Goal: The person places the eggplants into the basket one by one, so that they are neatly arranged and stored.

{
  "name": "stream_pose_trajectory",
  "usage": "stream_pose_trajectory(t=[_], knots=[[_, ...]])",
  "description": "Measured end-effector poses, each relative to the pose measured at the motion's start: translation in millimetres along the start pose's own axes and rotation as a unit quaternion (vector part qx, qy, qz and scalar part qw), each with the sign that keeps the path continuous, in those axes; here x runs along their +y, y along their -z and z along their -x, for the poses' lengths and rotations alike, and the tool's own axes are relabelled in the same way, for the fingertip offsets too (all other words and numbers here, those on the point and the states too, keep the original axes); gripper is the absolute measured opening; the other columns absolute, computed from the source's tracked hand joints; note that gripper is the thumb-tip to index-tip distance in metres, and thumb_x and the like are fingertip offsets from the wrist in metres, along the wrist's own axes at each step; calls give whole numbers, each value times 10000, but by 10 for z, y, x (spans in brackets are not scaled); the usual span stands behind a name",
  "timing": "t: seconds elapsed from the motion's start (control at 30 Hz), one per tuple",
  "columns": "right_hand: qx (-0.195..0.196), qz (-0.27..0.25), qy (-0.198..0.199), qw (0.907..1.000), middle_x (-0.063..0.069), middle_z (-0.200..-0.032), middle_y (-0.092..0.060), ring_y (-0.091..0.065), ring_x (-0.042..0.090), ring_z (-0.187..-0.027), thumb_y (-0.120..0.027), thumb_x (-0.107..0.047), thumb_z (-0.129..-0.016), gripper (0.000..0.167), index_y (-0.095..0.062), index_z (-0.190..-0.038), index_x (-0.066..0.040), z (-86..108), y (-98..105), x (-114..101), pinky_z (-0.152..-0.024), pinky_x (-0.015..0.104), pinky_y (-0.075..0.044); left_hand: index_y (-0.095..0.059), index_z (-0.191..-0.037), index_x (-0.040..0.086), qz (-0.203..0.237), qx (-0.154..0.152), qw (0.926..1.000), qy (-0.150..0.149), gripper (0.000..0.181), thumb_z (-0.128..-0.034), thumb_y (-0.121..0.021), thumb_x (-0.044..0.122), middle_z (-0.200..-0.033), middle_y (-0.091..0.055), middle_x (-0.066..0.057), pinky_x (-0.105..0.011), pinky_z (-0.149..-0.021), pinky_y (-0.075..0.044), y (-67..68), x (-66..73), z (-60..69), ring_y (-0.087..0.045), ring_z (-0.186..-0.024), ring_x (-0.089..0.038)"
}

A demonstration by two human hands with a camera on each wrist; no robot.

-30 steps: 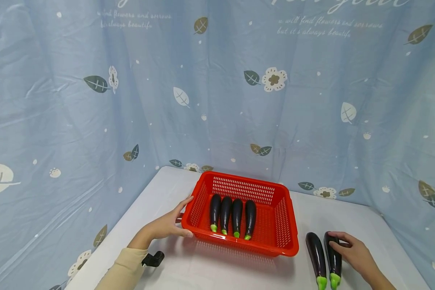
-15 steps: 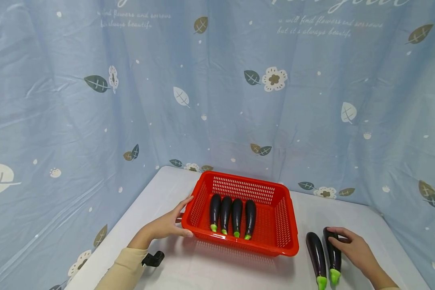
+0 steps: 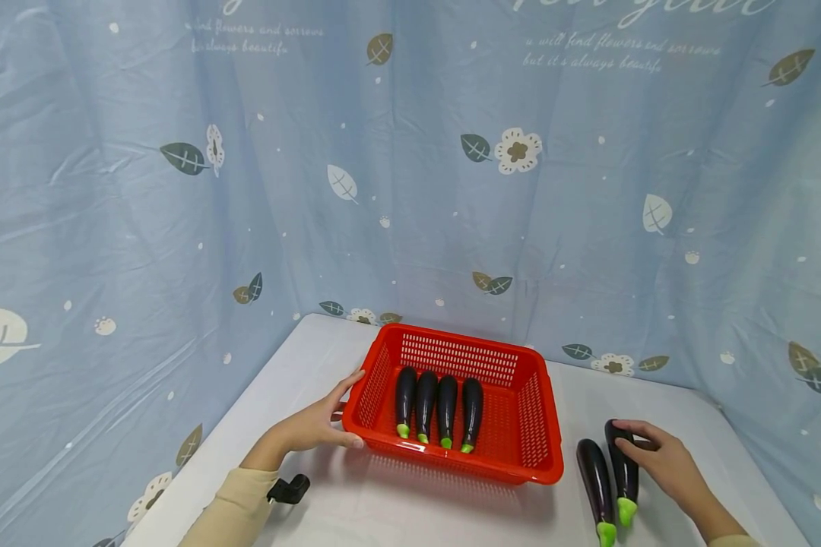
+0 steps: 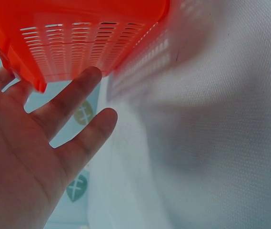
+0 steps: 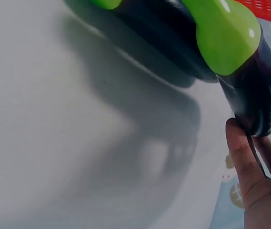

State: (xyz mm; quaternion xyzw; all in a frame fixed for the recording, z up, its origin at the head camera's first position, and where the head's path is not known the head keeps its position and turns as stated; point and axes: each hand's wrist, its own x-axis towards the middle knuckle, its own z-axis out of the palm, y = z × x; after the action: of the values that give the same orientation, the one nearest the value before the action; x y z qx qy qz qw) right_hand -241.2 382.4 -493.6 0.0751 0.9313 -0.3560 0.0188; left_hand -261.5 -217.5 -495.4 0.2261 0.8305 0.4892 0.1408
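My left hand (image 3: 315, 422) rests spread against the left end of a red plastic basket (image 3: 451, 462), thumb at its near corner. In the left wrist view, two fairly straight fingers of that hand (image 4: 35, 143) stand beside the slotted basket wall (image 4: 78, 47). Inside the basket, several dark eggplants (image 3: 447, 410) lie side by side, green stems toward me. At the right, my right hand (image 3: 667, 460) pinches the far end of an eggplant (image 3: 624, 475) between thumb and fingers. Another eggplant (image 3: 595, 486) lies on the table just left of it.
A white cloth covers the table (image 3: 451, 516). Blue patterned curtain (image 3: 451, 190) closes off the back and sides. A black wrist mount (image 3: 290, 488) sits at my left sleeve.
The pinched eggplant has shifted away from me and slightly left with my right hand. My left hand and the basket have stayed in place.
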Motion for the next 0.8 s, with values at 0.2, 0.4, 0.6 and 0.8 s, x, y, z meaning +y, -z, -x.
stream_pose_trajectory(t=[0.2, 0.4, 0.6, 0.8], knots=[[48, -8, 226, 9997, 325, -1455, -472, -536, 515, -1237, -695, -469, -949, 654, -580, -1395, -5, 15, 38, -64, -947, 588, -516, -71, -1645, 261, 28, -2, 10000, -1, 1163, -804, -870, 339, -1639, -230, -154, -522, -1053, -469, -2, 15, 6, -477, -1349, -393], [42, -37, 232, 9997, 321, -1462, -469, -538, 512, -1236, -689, -482, -949, 656, -582, -1395, -14, 23, 29, -147, -946, 602, -511, -67, -1644, 262, 0, 17, 10000, 41, 1161, -807, -868, 341, -1636, -238, -155, -530, -1050, -474, -4, 10, 6, -476, -1351, -398], [39, 9, 334, 9994, 317, -1469, -465, -534, 511, -1244, -669, -454, -971, 627, -566, -1415, -23, 24, 24, -232, -952, 614, -504, -73, -1643, 274, -48, 58, 9999, 89, 1160, -802, -868, 349, -1625, -257, -158, -541, -1044, -479, -4, 9, 5, -473, -1352, -404], [39, -123, 495, 9987, 310, -1458, -484, -540, 501, -1248, -668, -468, -972, 642, -561, -1421, -22, 22, 1, -299, -960, 606, -507, -64, -1644, 268, -108, 39, 9999, 71, 1159, -809, -864, 344, -1630, -245, -160, -531, -1051, -476, -10, 1, -1, -474, -1353, -400]])
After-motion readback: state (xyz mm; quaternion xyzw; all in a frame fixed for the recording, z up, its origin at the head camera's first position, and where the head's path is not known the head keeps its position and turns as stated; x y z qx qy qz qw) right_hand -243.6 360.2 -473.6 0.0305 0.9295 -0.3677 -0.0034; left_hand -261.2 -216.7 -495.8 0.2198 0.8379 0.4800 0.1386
